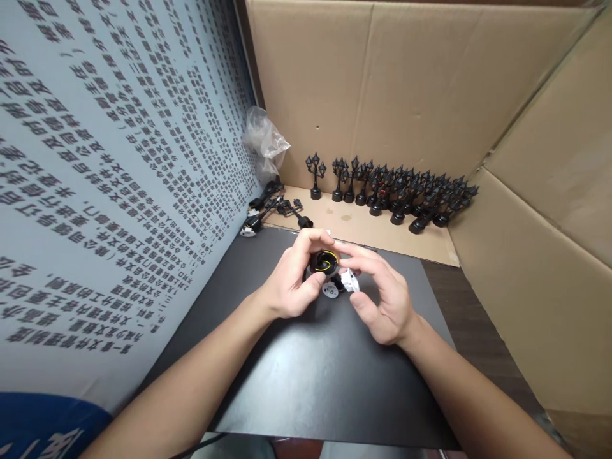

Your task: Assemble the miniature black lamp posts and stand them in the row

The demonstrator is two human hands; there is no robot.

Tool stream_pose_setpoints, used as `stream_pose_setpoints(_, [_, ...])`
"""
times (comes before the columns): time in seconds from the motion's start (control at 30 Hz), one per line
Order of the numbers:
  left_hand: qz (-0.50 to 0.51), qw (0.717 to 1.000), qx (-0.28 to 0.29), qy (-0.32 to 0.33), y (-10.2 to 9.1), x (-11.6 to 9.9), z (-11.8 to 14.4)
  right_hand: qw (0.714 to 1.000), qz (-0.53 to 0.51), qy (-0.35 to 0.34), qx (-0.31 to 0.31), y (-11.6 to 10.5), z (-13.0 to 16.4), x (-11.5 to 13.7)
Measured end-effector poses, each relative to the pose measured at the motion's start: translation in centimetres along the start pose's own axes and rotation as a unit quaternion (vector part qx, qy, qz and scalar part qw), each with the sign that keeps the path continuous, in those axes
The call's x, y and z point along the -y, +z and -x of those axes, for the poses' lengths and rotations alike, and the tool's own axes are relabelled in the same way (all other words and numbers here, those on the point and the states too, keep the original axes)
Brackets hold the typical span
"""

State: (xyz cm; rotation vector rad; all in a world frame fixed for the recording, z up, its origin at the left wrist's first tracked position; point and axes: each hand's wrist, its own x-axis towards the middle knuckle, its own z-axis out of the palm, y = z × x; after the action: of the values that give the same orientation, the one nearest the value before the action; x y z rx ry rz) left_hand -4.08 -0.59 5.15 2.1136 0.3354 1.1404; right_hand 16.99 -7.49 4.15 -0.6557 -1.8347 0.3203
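The left hand is closed around a small black round part with a thin yellow ring inside, thumb and fingers pinching its rim, above the black mat on the bench. The right hand touches the same part with its fingertips and grips a small white piece just below it. A grey round piece shows between the two hands. Farther back, a row of black miniature street lamps stands against the cardboard wall. Loose lamp parts lie left, near a clear plastic bag.
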Motion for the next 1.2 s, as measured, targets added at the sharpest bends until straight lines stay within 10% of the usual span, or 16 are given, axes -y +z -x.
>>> stream_pose_setpoints(0.6, [-0.054, 0.997, -0.044, -0.023, 0.0, 0.4, 0.5, 0.997, 0.049, -0.051, 0.027, 0.4, 0.1, -0.1])
stream_pose_setpoints(1.2, [-0.067, 0.996, -0.021, -0.060, 0.1, -0.3, 0.2, 0.997, -0.063, 0.044, 0.018, 0.5, 0.2, 0.6])
